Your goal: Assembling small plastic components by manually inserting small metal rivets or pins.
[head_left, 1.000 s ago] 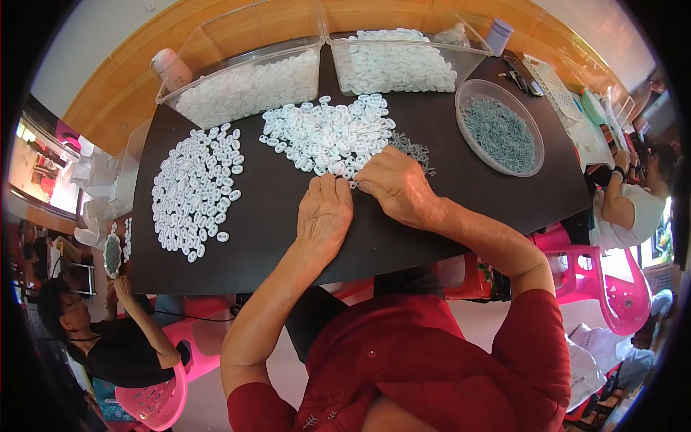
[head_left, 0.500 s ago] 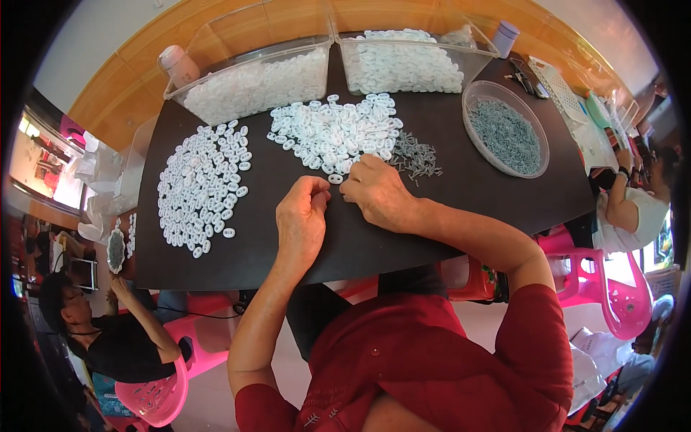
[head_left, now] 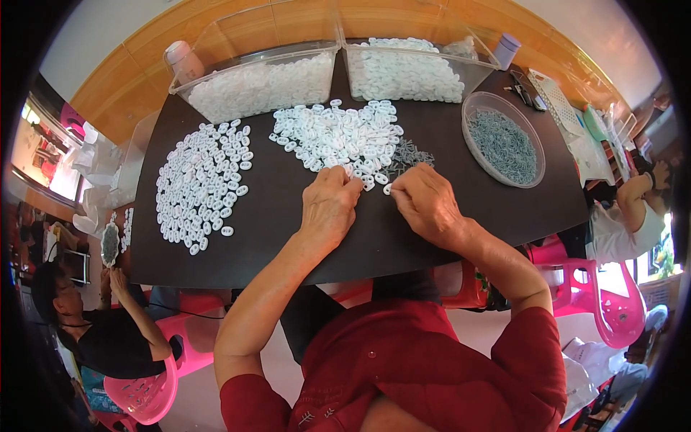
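A pile of small white oval plastic pieces with two holes (head_left: 335, 137) lies in the middle of the dark table. At its near edge my left hand (head_left: 330, 205) is closed, thumb and fingers together; whatever is in them is hidden. Just to the right, my right hand (head_left: 430, 205) pinches at a single white oval piece (head_left: 387, 189), which shows at its fingertips. Behind the right hand sits a small heap of grey screws (head_left: 412, 154), partly covered by it. A second spread of white oval pieces (head_left: 198, 187) lies on the left.
Two clear bins of white pieces, a left bin (head_left: 252, 63) and a right bin (head_left: 425, 50), stand at the back. A round tub (head_left: 469, 160) of grey screws is at the right. People sit on both sides, a person in black (head_left: 119, 342) at left.
Both hands have moved right along the pile's near edge, the left one now touching it. The right hand now covers part of the screw heap. The view has shifted slightly.
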`<action>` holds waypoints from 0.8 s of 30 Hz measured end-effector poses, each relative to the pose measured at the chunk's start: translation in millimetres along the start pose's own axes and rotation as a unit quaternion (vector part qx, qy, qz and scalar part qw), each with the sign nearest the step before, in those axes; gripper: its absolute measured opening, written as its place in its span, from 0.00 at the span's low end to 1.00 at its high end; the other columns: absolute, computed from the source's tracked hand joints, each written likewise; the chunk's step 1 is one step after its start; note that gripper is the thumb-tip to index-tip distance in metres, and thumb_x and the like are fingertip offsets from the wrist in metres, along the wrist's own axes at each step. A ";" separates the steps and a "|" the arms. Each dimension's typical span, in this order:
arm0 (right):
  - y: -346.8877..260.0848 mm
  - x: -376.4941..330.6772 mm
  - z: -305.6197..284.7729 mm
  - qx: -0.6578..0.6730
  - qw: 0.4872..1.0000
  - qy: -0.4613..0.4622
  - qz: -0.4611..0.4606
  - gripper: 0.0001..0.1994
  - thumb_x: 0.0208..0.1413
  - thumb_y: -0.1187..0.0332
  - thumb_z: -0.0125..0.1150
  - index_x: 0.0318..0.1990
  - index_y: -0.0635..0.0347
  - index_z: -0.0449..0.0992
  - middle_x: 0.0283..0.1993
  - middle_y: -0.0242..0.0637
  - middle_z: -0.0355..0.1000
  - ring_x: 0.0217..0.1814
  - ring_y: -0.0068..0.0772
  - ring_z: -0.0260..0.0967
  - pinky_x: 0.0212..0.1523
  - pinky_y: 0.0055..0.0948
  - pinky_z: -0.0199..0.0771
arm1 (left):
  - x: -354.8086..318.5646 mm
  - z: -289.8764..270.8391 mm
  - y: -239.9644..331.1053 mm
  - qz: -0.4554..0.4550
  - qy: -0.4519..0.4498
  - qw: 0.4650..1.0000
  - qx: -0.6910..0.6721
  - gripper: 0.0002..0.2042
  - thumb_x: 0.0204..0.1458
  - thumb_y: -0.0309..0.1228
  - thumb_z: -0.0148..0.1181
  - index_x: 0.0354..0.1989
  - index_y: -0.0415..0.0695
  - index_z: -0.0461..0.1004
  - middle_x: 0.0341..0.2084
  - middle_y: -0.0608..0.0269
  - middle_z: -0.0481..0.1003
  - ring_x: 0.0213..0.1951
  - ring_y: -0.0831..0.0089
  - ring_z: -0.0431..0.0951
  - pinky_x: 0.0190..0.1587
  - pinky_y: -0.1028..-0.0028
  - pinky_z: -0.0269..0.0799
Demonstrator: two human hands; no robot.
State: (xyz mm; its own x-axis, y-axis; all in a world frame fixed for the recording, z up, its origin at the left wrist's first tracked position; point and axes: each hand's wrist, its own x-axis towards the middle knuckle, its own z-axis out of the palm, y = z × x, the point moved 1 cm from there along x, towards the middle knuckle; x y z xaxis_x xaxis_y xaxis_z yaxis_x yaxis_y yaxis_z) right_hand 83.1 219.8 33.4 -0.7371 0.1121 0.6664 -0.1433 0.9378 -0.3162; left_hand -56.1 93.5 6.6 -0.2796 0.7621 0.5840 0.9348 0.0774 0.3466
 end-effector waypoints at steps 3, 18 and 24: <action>-4.4 -2.8 -10.8 -0.009 0.999 -0.010 0.029 0.06 0.44 0.81 0.59 0.27 0.61 0.68 0.25 0.38 0.65 0.27 0.42 0.63 0.28 0.35 0.64 | 0.7 5.6 -0.5 0.005 -0.029 0.999 0.019 0.07 0.37 0.21 0.63 0.27 0.45 0.75 0.22 0.62 0.68 0.29 0.62 0.72 0.29 0.66 0.68; -11.8 -12.0 -9.0 0.035 0.996 -0.013 0.081 0.08 0.44 0.79 0.61 0.34 0.62 0.73 0.29 0.38 0.67 0.32 0.40 0.65 0.33 0.33 0.66 | 3.5 6.2 8.1 -0.029 -0.110 0.992 0.045 0.07 0.41 0.22 0.61 0.28 0.42 0.70 0.26 0.57 0.68 0.33 0.57 0.72 0.33 0.62 0.67; -13.5 -15.8 0.8 0.070 0.992 -0.029 0.098 0.08 0.45 0.79 0.61 0.35 0.61 0.73 0.29 0.37 0.68 0.32 0.37 0.66 0.34 0.31 0.67 | -4.5 1.4 11.4 -0.045 -0.117 0.991 0.045 0.10 0.41 0.21 0.60 0.33 0.43 0.70 0.26 0.57 0.68 0.33 0.57 0.72 0.33 0.62 0.67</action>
State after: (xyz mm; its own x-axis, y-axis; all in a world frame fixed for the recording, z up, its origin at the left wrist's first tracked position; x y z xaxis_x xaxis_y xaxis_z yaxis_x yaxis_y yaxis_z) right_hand 96.2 205.1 26.5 -0.7955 0.2646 0.5451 -0.0818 0.8445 -0.5293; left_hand -43.9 91.8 6.9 -0.3144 0.8768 0.3640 0.9270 0.2009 0.3167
